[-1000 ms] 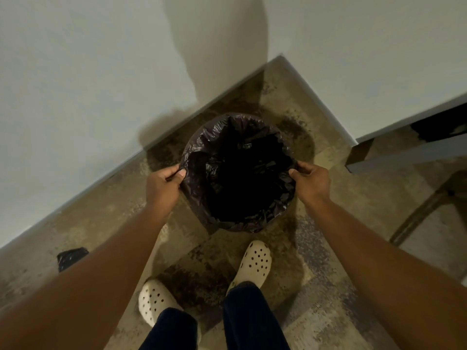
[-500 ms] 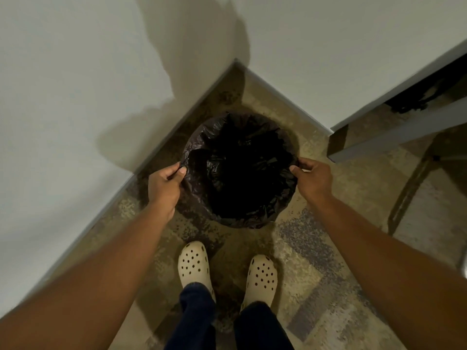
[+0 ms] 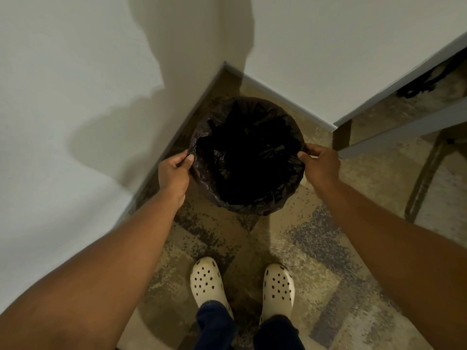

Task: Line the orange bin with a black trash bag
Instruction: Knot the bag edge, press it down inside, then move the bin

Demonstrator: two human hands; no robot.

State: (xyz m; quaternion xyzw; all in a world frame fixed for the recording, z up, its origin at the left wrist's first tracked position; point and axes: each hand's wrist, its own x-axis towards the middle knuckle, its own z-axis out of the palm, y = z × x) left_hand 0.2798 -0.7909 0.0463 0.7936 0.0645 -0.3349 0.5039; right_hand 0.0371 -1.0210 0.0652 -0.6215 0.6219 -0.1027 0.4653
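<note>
Between the two hands — black trash bag [image 3: 249, 157], each grip pinched on its opposite edge.

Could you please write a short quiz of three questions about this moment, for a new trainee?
1. True or false: the black trash bag covers the bin's rim all the way round.
2. The left hand and right hand pinch the bag at: A) opposite sides B) the same side C) the bottom
3. The bin stands in a ____ of the room.

Key: 1 true; 2 A; 3 corner.
</note>
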